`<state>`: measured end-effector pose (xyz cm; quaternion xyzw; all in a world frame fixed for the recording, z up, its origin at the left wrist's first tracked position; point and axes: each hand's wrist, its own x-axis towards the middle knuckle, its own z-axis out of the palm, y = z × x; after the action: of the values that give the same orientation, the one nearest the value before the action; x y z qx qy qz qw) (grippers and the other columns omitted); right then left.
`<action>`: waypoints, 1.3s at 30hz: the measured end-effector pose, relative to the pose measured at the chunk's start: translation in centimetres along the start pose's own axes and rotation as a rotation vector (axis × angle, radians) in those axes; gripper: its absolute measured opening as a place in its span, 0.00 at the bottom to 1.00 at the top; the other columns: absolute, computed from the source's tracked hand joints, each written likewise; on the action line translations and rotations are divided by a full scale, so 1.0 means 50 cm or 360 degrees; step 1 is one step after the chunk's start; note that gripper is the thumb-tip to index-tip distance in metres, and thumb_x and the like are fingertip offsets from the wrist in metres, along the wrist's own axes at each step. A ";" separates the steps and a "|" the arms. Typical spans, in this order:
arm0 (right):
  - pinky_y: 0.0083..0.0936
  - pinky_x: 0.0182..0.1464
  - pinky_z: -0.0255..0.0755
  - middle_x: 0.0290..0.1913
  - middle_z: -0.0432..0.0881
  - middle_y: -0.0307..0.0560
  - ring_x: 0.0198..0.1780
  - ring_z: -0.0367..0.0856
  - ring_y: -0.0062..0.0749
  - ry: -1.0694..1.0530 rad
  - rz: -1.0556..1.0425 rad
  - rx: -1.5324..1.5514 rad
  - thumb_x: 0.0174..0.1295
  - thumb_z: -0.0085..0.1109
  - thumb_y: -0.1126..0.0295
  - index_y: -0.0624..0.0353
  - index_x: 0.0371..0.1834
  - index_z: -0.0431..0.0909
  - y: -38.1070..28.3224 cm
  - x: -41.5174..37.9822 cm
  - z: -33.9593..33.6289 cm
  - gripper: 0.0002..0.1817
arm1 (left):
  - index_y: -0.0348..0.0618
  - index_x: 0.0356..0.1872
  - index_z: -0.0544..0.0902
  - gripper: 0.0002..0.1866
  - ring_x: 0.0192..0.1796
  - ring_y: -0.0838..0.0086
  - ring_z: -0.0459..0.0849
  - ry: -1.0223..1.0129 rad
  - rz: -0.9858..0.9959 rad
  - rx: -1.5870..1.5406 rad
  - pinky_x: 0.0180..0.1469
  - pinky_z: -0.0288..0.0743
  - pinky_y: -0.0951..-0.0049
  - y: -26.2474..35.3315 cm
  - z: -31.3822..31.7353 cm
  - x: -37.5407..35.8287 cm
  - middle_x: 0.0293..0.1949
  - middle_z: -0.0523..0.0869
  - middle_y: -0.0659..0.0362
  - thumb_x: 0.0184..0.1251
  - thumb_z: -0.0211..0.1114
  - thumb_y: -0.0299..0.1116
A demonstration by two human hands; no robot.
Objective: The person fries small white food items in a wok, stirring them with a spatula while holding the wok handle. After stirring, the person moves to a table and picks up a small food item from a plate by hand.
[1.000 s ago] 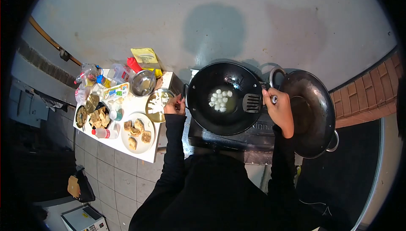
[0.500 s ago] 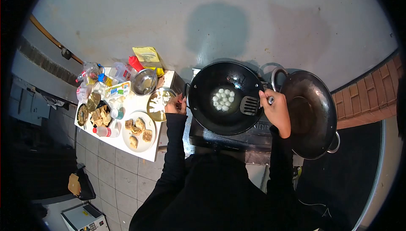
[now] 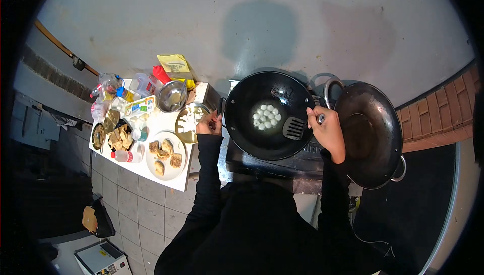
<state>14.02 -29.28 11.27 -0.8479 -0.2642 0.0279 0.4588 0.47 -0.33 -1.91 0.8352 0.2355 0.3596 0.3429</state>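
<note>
A black wok (image 3: 252, 139) sits on a dark stove, with several white balls (image 3: 266, 116) in oil at its centre. My left hand (image 3: 208, 123) grips the wok's left handle. My right hand (image 3: 327, 133) holds a slotted spatula (image 3: 294, 128), whose blade lies inside the wok just right of the balls. A second, empty wok (image 3: 370, 134) stands to the right, partly under my right forearm.
A white table (image 3: 176, 182) on the left carries a plate of fried pieces (image 3: 164, 156), a metal dish with white pieces (image 3: 189, 122), a steel bowl (image 3: 171, 96), bottles, packets and a yellow bag (image 3: 174, 66). A grey wall stands behind; brick edging at right.
The spatula blade slid left and down inside the wok, closer to the white balls. My right hand followed slightly left. My left hand stayed on the handle.
</note>
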 end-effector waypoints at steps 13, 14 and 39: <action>0.34 0.25 0.59 0.17 0.66 0.58 0.19 0.60 0.49 -0.0017 -0.0002 -0.0126 0.59 0.59 0.71 0.68 0.18 0.67 0.005 -0.005 0.022 0.16 | 0.39 0.41 0.86 0.13 0.18 0.77 0.74 0.0011 0.0008 0.0017 0.23 0.69 0.75 -0.002 -0.002 -0.001 0.20 0.78 0.60 0.56 0.70 0.34; 0.34 0.25 0.60 0.18 0.66 0.58 0.20 0.60 0.50 -0.0004 0.0021 -0.0131 0.58 0.60 0.70 0.68 0.18 0.67 0.006 -0.005 0.022 0.16 | 0.39 0.41 0.86 0.13 0.18 0.77 0.75 0.0009 0.0003 0.0041 0.23 0.69 0.75 -0.003 -0.001 -0.001 0.20 0.78 0.60 0.56 0.70 0.34; 0.33 0.30 0.68 0.20 0.74 0.56 0.22 0.75 0.47 0.0156 0.0087 -0.0060 0.58 0.63 0.67 0.66 0.19 0.72 0.062 -0.013 0.065 0.16 | 0.39 0.41 0.86 0.12 0.18 0.79 0.73 -0.0007 -0.0020 -0.0035 0.22 0.68 0.76 0.001 -0.003 -0.002 0.20 0.77 0.61 0.58 0.69 0.33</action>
<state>13.83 -28.47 6.80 -0.8637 -0.2186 -0.0060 0.4541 0.28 -0.37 -1.83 0.8307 0.2360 0.3582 0.3548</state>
